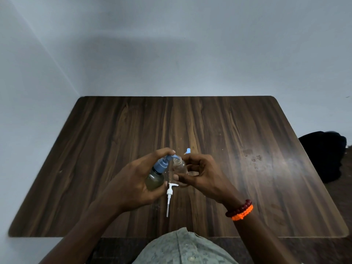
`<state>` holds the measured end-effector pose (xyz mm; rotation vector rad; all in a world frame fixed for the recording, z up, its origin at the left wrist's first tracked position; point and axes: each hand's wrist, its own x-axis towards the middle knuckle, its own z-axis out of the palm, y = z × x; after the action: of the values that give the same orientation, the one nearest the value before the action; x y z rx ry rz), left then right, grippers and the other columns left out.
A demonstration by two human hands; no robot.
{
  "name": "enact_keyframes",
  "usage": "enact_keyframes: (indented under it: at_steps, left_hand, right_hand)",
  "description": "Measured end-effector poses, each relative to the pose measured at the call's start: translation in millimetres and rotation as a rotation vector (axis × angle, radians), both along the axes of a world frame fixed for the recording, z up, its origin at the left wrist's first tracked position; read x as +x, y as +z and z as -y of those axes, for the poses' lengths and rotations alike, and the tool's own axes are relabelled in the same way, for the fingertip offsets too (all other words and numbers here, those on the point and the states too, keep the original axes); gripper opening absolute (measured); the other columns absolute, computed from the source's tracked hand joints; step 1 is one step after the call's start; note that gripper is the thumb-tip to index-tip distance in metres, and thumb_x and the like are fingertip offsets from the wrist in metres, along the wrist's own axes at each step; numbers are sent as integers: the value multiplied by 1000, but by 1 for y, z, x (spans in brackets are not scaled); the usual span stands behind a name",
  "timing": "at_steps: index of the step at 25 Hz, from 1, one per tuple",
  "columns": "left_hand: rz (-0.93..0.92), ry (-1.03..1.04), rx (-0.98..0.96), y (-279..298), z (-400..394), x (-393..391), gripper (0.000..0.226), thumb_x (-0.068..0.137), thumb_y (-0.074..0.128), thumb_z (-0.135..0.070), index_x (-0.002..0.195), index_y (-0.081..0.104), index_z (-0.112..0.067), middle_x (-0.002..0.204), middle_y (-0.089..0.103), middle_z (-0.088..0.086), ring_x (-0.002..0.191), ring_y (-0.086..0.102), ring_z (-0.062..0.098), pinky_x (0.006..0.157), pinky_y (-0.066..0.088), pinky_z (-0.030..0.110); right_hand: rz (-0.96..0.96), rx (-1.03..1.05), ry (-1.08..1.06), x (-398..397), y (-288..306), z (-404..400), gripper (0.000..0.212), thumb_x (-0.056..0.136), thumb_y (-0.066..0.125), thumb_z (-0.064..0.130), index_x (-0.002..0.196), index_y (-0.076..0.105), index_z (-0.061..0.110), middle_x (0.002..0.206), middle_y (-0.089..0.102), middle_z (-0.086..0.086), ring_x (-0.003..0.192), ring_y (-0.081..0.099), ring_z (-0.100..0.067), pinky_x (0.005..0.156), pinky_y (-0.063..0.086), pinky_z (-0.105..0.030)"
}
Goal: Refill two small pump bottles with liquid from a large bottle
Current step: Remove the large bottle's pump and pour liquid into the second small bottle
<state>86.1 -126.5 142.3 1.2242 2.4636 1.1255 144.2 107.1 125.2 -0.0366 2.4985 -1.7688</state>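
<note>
**Seemingly mid-refill: two hands brought two bottles together over a wooden table**

From my remote seat, the head camera looked down on a dark wooden table point(238, 130) set against a pale wall.

On the left, my left hand point(131, 180) was curled around a bottle with greenish liquid point(155, 181), gripping its body, with the forefinger hooked over the top of its blue pump head point(163, 161). That bottle leaned to the right, and its blue spout reached to the open mouth of the neighbouring bottle.

In the middle, just below the two bottles, a white pump with its long dip tube point(169, 195) lay loose on the table, the tube pointing toward me.

Just right of the green bottle was a small clear bottle point(180, 168) with no cap on, its threaded neck uncovered. My right hand point(203, 174) held it, the thumb on the near side and the fingers curled round the far side. I could not tell whether it stood on the table or was lifted just above it. Behind it, a second blue pump top point(188, 150) peeked out past the fingers; the bottle under it was hidden.

On the right wrist sat a dark red bead bracelet point(240, 207) beside an orange one point(242, 213). At the far right edge, a black bundle point(323, 155) rested off the table.
</note>
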Motion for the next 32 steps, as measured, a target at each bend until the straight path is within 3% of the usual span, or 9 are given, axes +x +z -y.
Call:
enact_keyframes:
  at_steps: [4,7,10,13,16,22,26,28,32]
  left_hand:
    - [34,-26,-36,2,1,0,87,84,70,-53,155,20,-56,128,56,-33,98,70,-6,85,64,24]
    - [21,-27,-51,1,-1,2,75,85,70,-51,148,30,-54,120,63,-24,92,71,0,79,64,29]
    - [-1,-8,-50,3,-4,1,67,84,68,-54,143,36,-51,119,62,-27,93,69,-3,79,64,31]
    - [21,-1,-51,2,-5,0,83,84,70,-50,155,26,-51,135,62,-18,104,70,1,88,64,32]
    - [53,-20,-63,0,-6,-3,91,85,72,-47,158,19,-54,133,65,-9,102,73,8,88,64,33]
    - [34,-19,-55,1,-11,-5,69,85,74,-49,145,39,-46,122,68,-14,98,73,6,82,64,36]
    - [32,-25,-85,3,-9,-4,86,85,70,-52,155,20,-58,137,63,-17,106,71,3,88,65,31]
    - [47,-38,-87,3,-10,-4,93,86,70,-51,159,13,-55,144,60,-15,113,70,3,95,63,31]
    - [25,-31,-56,2,-14,-5,76,86,71,-48,151,32,-49,125,68,-13,100,72,6,86,64,33]
  right_hand:
    - [28,-17,-20,-1,-1,-2,33,88,80,17,117,69,8,117,72,-9,110,70,-26,97,58,-53]
    - [23,-13,-11,0,1,-1,31,87,80,16,115,70,7,114,73,-9,106,71,-25,94,59,-52]
    - [12,-12,-11,0,1,2,32,87,80,13,115,69,4,113,73,-10,104,71,-25,92,60,-53]
    - [41,-57,-53,-1,3,0,35,86,81,13,118,68,4,117,71,-14,108,70,-31,93,59,-57]
    - [35,-56,-28,-2,7,-5,35,88,78,11,119,67,3,118,70,-15,107,70,-31,90,59,-58]
    - [36,-28,-16,0,3,-4,31,86,81,11,113,69,3,113,72,-14,102,72,-30,87,60,-57]
    - [25,-40,-29,-1,4,-6,31,87,80,11,116,70,4,113,74,-10,102,73,-26,87,61,-55]
    - [7,-28,-18,-2,6,-8,31,88,78,9,117,70,3,114,73,-9,102,73,-23,88,62,-53]
    - [3,-39,-17,-3,6,-9,33,87,78,9,117,68,1,116,72,-13,103,72,-27,86,62,-54]
